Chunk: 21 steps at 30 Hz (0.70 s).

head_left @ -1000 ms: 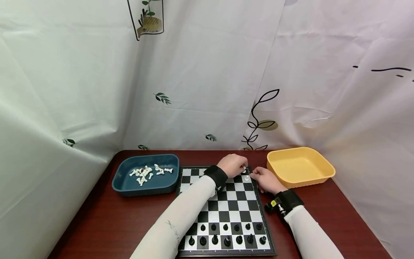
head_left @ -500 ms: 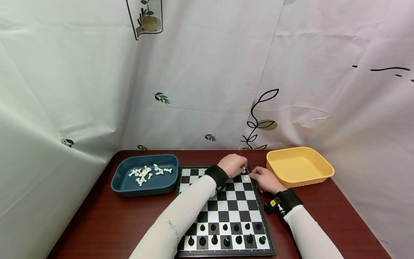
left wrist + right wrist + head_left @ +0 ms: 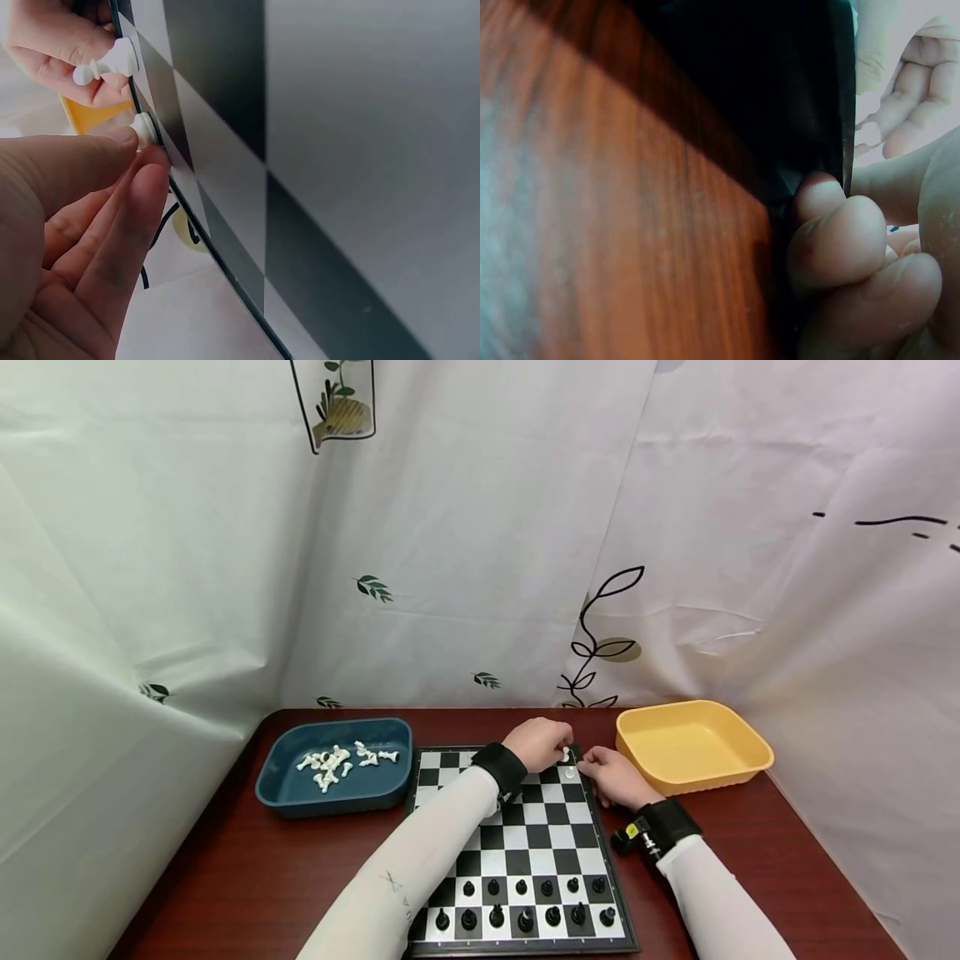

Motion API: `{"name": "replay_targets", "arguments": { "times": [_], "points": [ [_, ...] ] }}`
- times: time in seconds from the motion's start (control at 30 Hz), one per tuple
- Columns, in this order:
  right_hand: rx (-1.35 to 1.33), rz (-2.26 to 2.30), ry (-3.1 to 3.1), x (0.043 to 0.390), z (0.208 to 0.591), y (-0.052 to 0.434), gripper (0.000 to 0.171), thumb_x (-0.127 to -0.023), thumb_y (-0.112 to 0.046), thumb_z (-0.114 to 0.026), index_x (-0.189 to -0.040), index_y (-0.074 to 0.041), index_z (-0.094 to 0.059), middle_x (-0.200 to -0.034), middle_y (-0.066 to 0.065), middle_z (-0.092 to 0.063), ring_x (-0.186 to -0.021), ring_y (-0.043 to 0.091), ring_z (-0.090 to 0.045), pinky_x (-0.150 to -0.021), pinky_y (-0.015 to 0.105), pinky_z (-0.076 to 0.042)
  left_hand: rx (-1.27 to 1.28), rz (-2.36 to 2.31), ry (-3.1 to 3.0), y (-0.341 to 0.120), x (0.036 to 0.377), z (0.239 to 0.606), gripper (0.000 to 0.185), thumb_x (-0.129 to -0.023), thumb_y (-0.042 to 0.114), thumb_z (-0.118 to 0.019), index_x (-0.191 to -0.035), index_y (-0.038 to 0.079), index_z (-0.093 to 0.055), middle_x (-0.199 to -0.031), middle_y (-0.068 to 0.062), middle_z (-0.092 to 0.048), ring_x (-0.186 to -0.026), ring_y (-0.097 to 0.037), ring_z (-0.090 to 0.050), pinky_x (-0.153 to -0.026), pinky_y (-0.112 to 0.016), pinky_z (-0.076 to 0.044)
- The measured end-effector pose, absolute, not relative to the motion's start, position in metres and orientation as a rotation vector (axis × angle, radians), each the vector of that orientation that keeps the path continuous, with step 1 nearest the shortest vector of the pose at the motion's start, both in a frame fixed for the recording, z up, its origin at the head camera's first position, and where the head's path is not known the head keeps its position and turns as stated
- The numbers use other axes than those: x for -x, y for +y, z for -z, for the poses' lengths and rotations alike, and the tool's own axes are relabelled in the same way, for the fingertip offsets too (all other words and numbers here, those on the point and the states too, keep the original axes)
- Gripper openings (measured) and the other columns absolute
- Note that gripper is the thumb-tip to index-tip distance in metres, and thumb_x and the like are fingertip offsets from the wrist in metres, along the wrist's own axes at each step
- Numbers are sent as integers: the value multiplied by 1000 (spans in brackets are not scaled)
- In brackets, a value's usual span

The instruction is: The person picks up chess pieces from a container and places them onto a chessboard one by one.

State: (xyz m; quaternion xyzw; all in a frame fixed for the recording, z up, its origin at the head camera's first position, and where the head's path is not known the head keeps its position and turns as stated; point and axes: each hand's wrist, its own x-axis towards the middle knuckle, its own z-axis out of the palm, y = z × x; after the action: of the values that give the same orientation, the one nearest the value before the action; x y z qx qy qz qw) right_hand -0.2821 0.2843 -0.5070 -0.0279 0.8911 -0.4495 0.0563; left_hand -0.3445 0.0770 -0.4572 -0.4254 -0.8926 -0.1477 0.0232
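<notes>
At far left I have a dark blue rectangular tray with rounded corners (image 3: 285,792) on the reddish-brown wood-grain table (image 3: 195,893). Several small white chess pieces (image 3: 330,764) lie tumbled inside it. Moving right, the white left sleeve (image 3: 420,860) reaches diagonally across the black-framed, black-and-white checkered chessboard (image 3: 540,836), hiding part of its squares. Two rows of black chess pieces (image 3: 526,920) stand upright along the near side.

The sleeve ends in a black wristband (image 3: 501,766) and the left hand (image 3: 537,745), over the board's far right corner. I see its thumb and forefinger narrowed in a pinch on one white chess piece (image 3: 146,129), base against the board; the fingers cover too much for me to tell which piece. Just beside it, on the nearer side, a small white round-headed pawn (image 3: 116,60) stands upright by the right edge.

The right hand (image 3: 617,777) comes next, fingers curled, gripping the board's right edge close to that pawn. Beyond, at far right, I have a yellow rectangular tray with rounded corners (image 3: 693,739).
</notes>
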Motion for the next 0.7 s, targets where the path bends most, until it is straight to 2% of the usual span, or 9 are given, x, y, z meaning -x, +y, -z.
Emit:
{"name": "replay_targets", "arguments": {
  "times": [0.37, 0.7],
  "points": [
    [65, 1368, 2690, 282, 507, 284, 18, -113, -20, -60, -105, -4, -61, -65, 8, -57, -45, 22, -54, -47, 35, -43, 1274, 515, -2821, 64, 346, 452, 25, -104, 8, -76, -129, 13, -78, -119, 0, -80, -107, -12, -73, -93, -24, -56],
    [60, 1368, 2689, 283, 506, 284, 18, -113, -20, -61, -105, -4, -61, -65, 8, -57, -45, 22, -54, -47, 35, -42, 1174, 660, -2802, 47, 343, 436, 24, -107, 12, -74, -130, 15, -79, -118, 5, -81, -108, -9, -75, -90, -26, -57]
  ]
}}
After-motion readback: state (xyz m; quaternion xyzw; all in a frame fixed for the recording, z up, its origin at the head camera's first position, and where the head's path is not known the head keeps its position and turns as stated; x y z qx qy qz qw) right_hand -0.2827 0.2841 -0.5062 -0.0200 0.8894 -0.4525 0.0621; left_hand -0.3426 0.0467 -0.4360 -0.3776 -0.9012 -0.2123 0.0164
